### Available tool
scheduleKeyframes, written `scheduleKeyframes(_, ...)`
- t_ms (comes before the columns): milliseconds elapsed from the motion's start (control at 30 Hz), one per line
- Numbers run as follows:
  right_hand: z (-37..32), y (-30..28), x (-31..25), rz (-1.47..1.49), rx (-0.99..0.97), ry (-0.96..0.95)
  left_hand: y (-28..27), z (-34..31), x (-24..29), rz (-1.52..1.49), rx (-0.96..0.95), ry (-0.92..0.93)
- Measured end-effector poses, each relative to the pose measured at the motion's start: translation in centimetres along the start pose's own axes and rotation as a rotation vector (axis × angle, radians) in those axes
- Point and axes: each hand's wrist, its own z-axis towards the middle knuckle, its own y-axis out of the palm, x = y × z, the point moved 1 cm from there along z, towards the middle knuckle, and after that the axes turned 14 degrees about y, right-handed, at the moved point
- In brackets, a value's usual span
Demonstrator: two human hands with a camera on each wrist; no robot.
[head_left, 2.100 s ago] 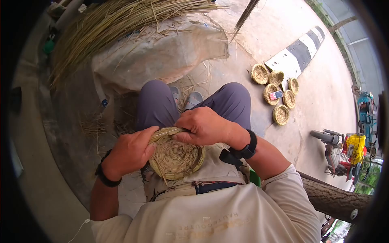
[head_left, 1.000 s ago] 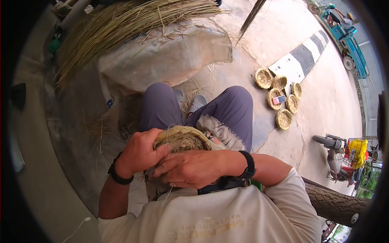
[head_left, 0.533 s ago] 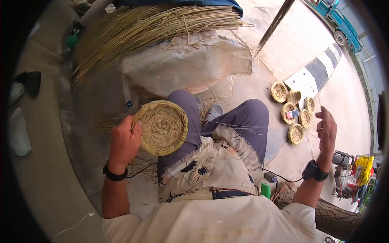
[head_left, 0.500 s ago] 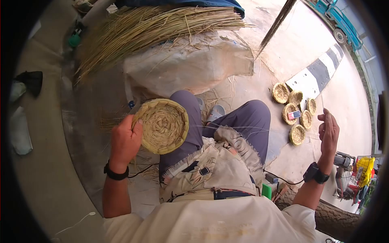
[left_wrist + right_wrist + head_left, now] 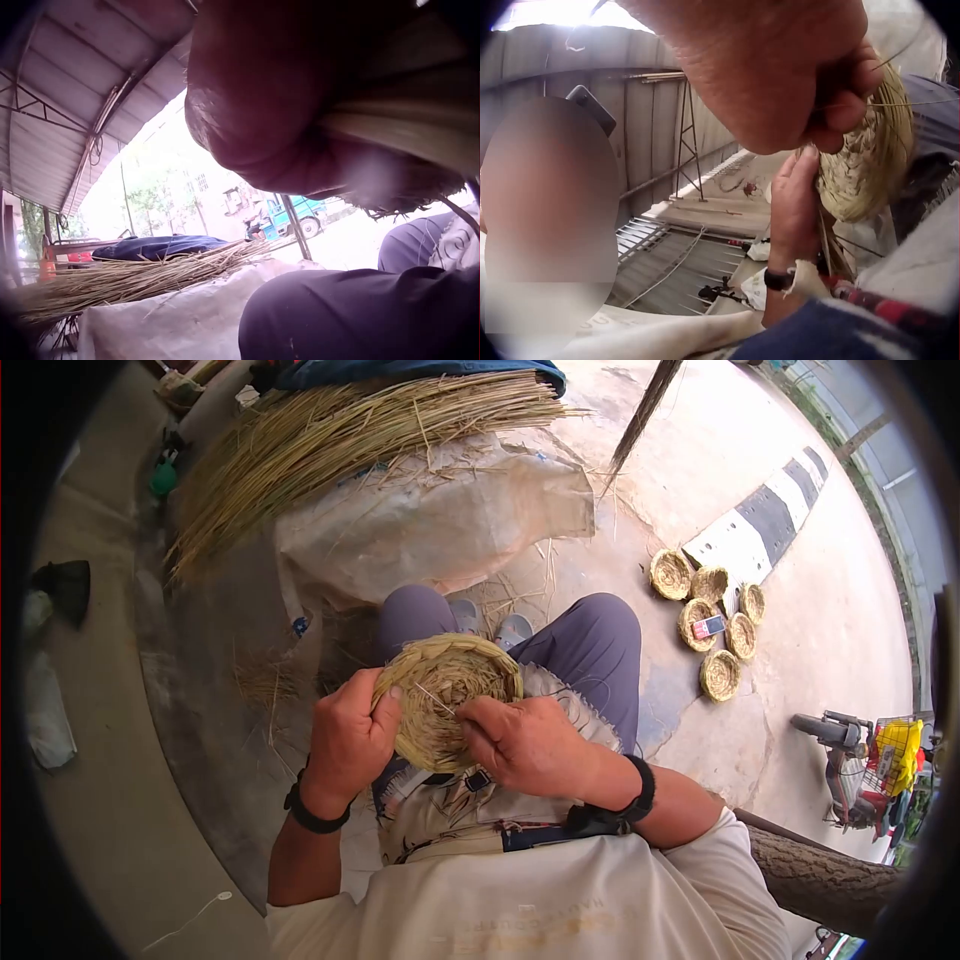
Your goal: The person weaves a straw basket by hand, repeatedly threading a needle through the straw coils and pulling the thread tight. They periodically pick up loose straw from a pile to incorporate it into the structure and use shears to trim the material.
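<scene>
cream shirt point(image 5: 560, 900), grey trousers point(image 5: 590, 645), black wristbands point(image 5: 318, 820).

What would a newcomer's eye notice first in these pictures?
A round woven straw basket is over the lap, the left hand gripping its rim while the right hand pinches at its inner weave. Ahead, a long bundle of dry yellow straw lies on a pale sack; small straw baskets cluster on the concrete at right.

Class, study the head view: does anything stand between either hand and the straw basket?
Nothing visible does. The left hand grips the basket by its rim, and the right hand pinches at the weave inside it. Both hands touch the basket directly, with no gap for anything to block.
</scene>
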Motion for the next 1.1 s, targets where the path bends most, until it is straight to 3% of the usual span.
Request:
scheduleKeyframes(367,-0.3,-0.8,-0.6,-0.085,-0.079,0.075,0.5,0.8,-0.1,-0.001,-0.022,0.050)
scheduleKeyframes(567,0.5,0.5,-1.0,0.177,0.000,0.092,1.2,0.2,0.2,0.100,0.020,0.095)
scheduleKeyframes(667,1.2,0.4,-1.4,0.162,-0.080,0.175,1.5,0.2,0.4,0.132,0.043,0.122)
scheduleKeyframes(767,2.5,1.2,-1.1,0.298,0.016,0.150,2.0,0.1,0.6,0.136,0.005,0.152)
scheduleKeyframes(867,2.4,0.4,-0.6,0.315,-0.057,0.187,1.7,0.4,0.0,0.137,-0.042,0.153)
scheduleKeyframes(900,2.0,0.1,-0.2,0.279,-0.062,0.091,1.2,0.5,-0.3,0.167,-0.030,0.149)
scheduleKeyframes(933,1.5,-0.1,0.2,0.247,-0.174,0.108,0.8,0.9,-0.7,0.194,-0.006,0.159)
scheduleKeyframes(1033,1.6,-0.9,-0.3,0.291,-0.260,0.171,0.3,1.6,-0.9,0.234,-0.013,0.204)
scheduleKeyframes(1100,2.3,0.7,0.1,0.256,-0.103,0.139,0.8,2.1,-0.2,0.229,-0.048,0.265)
